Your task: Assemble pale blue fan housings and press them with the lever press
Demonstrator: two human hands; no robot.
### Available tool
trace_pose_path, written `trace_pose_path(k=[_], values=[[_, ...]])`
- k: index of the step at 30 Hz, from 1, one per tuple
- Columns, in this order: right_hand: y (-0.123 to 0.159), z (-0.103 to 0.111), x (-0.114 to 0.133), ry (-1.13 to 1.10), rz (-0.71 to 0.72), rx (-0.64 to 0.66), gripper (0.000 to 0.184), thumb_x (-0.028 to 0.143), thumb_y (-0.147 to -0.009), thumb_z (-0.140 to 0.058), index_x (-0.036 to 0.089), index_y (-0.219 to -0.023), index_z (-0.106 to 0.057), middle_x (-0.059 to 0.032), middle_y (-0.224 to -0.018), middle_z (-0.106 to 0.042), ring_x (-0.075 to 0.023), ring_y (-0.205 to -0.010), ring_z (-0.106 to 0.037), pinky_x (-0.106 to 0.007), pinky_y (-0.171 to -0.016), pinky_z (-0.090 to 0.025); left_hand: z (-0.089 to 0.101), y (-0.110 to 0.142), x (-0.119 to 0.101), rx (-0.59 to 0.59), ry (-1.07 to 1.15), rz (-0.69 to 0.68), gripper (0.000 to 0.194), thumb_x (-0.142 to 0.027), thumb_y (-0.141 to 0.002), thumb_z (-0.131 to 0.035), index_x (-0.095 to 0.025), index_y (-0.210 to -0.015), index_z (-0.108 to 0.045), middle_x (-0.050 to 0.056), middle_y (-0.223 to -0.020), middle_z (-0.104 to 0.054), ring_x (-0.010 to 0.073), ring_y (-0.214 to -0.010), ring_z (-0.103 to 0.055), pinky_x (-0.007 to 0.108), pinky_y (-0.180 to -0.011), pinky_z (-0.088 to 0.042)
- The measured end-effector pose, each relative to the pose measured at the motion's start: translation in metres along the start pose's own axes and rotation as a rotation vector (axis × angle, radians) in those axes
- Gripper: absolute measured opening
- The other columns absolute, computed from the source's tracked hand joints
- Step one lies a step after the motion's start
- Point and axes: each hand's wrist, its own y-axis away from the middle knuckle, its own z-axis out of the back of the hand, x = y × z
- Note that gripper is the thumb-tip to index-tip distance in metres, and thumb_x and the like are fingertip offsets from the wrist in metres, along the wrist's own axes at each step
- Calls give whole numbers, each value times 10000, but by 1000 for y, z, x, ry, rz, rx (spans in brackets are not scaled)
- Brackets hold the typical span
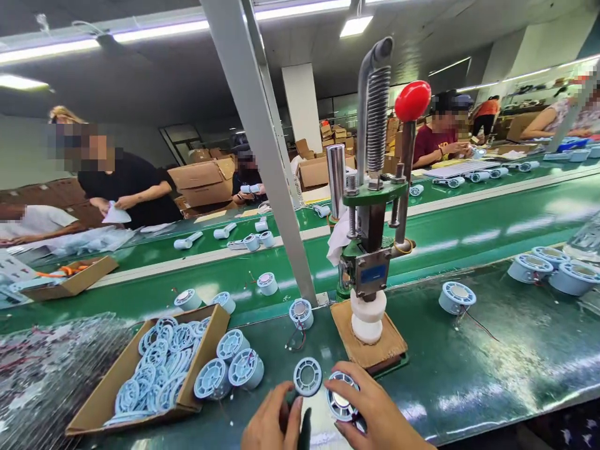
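Head camera view: at the bottom centre of the frame, our left hand pinches the edge of a pale blue slotted ring between thumb and forefinger, while our right hand grips a round blue housing with a silvery centre, fingers curled about its rim. We hold the two parts side by side, just apart, over the near edge of a green workbench. Beyond them stands a lever press topped by a red knob, its white blocks set over a brown board. At lower left, a cardboard tray lies heaped with similar rings, three housings clustered just beside it. A lone wired unit stands at right of centre. At upper left, a co-worker in black handles a white piece; at upper right, another in maroon sits beyond the green conveyor.
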Motion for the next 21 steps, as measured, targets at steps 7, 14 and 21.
trace_pose_path(k=[7, 14, 21], values=[[5, -13, -12, -15, 0, -102, 646, 97, -665, -597, 190, -1303, -567, -146, -1349, -519, -242, -1223, -565, -298, -1023, -474, -15, -11, -26, -103, -143, 10, 544, -376, -814, -576, -238, -1340, -543, 122, -1344, -570, 324, -1267, -498, 495, -1030, -445], [21, -28, -39, -31, 113, -140, 693, 72, -690, -608, 220, -1358, -497, -115, -1350, -517, -212, -1239, -555, -258, -1046, -449, -19, -16, -30, 14, -91, -46, 713, -188, -740, -560, -293, -1432, -427, 42, -1470, -491, 292, -1349, -412, 475, -1104, -381], [30, -32, -44, -43, 84, -217, 789, 56, -640, -631, 189, -1393, -438, -107, -1355, -547, -237, -1256, -551, -287, -1047, -471, -14, -19, -33, -77, 161, 89, 531, -315, -757, -605, -210, -1277, -589, 107, -1315, -627, 319, -1262, -527, 524, -1087, -403]])
